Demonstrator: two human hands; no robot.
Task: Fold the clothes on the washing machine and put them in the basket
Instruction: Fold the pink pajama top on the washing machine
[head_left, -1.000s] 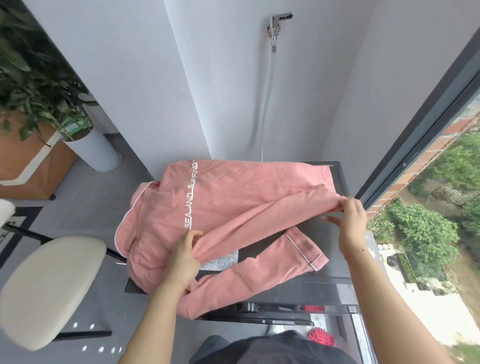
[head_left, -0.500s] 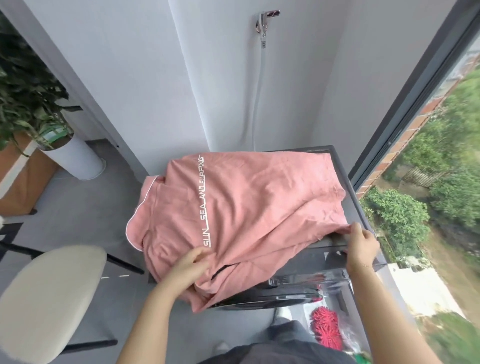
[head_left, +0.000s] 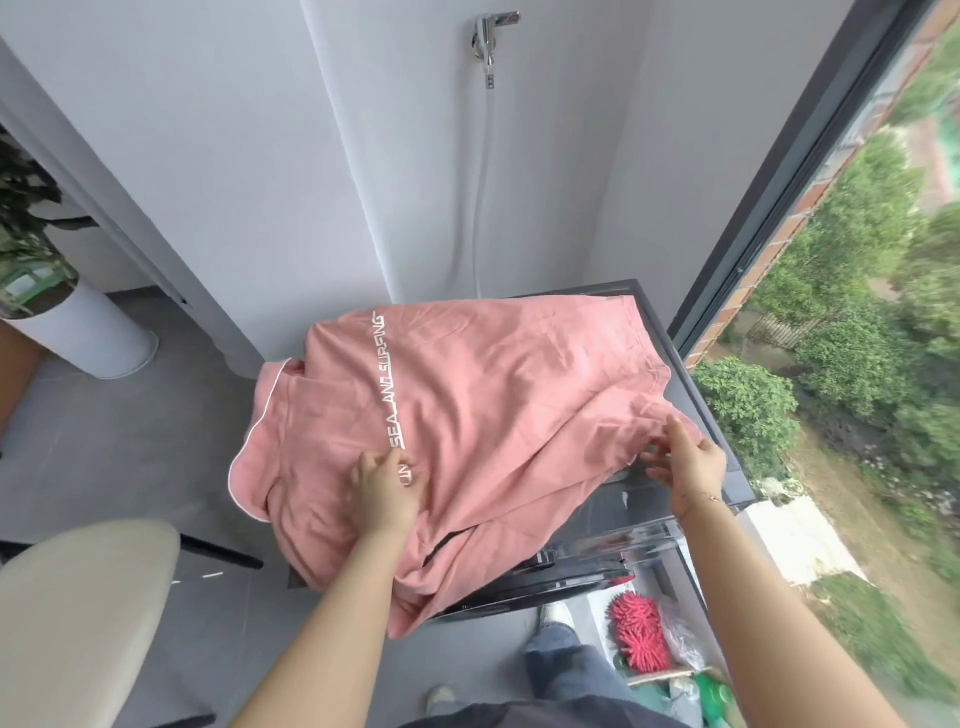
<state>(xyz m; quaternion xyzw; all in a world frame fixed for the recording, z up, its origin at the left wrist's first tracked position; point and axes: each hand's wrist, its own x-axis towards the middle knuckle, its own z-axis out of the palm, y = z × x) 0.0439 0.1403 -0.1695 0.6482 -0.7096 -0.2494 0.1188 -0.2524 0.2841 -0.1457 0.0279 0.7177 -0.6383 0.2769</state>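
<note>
White-walled corner by a window; dark washing machine (head_left: 691, 499) carrying a pink shirt (head_left: 493, 405) spread over its top; my left hand (head_left: 387, 491) lies flat on it, fingers loose; my right hand (head_left: 691, 462) pinches its right edge.

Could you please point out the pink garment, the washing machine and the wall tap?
pink garment (head_left: 498, 395): head view, on its flat middle panel.
washing machine (head_left: 691, 410): head view, on the bare right edge of its top.
wall tap (head_left: 491, 34): head view, on its chrome body.
</note>
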